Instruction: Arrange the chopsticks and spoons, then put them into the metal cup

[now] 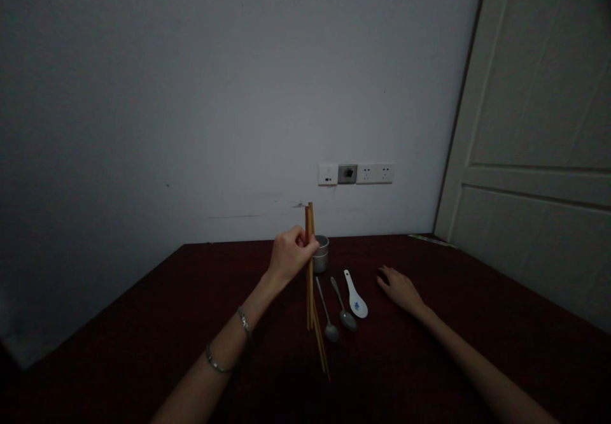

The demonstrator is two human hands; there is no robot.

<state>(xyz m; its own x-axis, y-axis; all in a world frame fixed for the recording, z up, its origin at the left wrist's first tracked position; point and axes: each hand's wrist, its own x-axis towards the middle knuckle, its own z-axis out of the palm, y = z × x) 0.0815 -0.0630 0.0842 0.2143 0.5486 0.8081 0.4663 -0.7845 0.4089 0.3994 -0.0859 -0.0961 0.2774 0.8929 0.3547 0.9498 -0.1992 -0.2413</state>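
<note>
My left hand is closed around a pair of wooden chopsticks, held upright above the table. Behind it stands a grey metal cup, partly covered by the fingers. More chopsticks lie on the tabletop just below the held ones. Right of them, side by side, are a long-handled metal spoon, a second metal spoon and a white soup spoon with a blue mark. My right hand rests on the table to the right of the white spoon, fingers stretched out, holding nothing.
The dark red table reaches back to a pale wall. Sockets and a switch panel sit on the wall above the cup. A thin flat strip lies at the back right edge, near a light panelled door.
</note>
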